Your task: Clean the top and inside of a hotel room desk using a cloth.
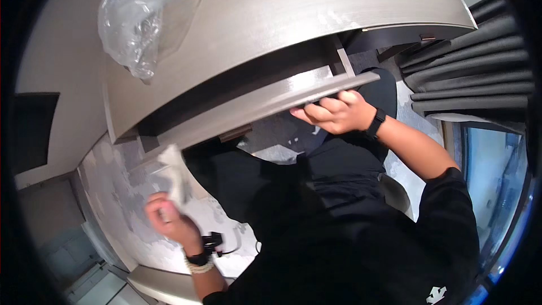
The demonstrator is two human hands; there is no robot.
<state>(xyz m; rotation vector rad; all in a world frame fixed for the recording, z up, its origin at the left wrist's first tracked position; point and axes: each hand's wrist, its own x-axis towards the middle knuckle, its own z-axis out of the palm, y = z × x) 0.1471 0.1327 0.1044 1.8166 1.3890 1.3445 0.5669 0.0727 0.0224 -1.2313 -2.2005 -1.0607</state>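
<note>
My right hand (341,112) grips the front panel of a pulled-out wooden drawer (271,108) near its right end, fingers curled over the panel's edge. To the left, my left hand (171,220) pinches a crumpled white tissue or cloth (177,173), blurred by motion. The upper end of this white piece hangs close to the drawer's left end; whether it touches cannot be told. Above the drawer is the light wood-grain top of a desk (271,12). Part of the drawer's dark inside is hidden under the desktop.
A clear plastic bag (148,25) rests on the desktop's left part. Dark curtains (470,67) and a window (493,156) are at the right. Patterned carpet (114,178) shows at left. A dark screen or panel (36,131) is at the far left.
</note>
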